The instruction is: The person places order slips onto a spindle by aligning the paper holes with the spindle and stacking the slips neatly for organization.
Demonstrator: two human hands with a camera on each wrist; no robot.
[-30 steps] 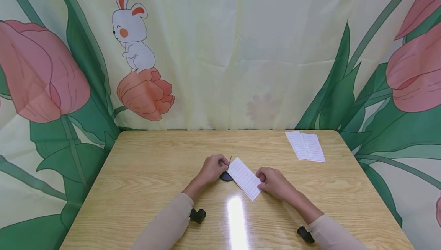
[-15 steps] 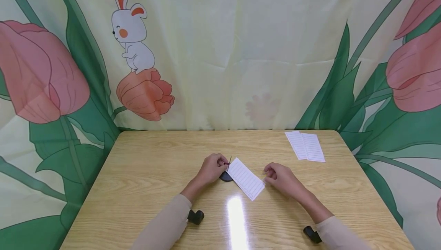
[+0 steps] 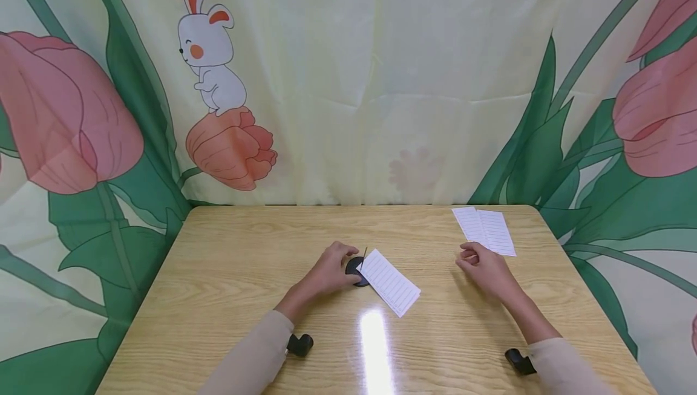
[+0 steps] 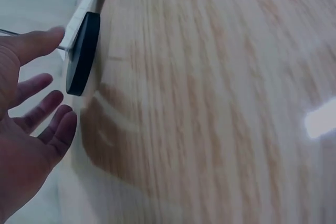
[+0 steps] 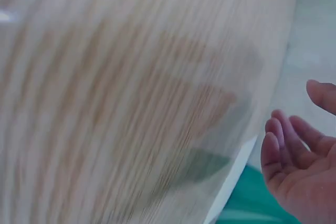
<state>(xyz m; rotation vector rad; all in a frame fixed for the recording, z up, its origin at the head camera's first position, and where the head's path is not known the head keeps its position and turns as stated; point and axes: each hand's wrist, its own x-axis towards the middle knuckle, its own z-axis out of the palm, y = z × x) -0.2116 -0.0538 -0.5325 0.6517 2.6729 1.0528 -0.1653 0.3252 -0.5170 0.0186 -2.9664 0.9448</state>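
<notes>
A bill spike with a round black base [image 3: 355, 267] and a thin upright metal rod stands mid-table. Lined white paper slips [image 3: 389, 282] are on its rod, slanting down to the right. My left hand [image 3: 328, 271] is beside the base, thumb and fingers spread and holding nothing; the left wrist view shows the base [image 4: 84, 59] near the thumb. Over the right part of the table, my right hand [image 3: 486, 269] has loosely bent fingers with nothing between them. It is at the near edge of two overlapping lined slips [image 3: 495, 233]; whether it touches them I cannot tell.
The wooden table [image 3: 245, 250] backs onto a curtain [image 3: 327, 80] printed with tulips and a rabbit. A bright light reflection [image 3: 376, 352] lies on the tabletop near the front. Small black cameras [image 3: 300, 345] sit at both wrists.
My right hand has let go of the slips on the spike and moved right and back to the two loose slips. My left fingers have spread from the rod, uncovering more of the base.
</notes>
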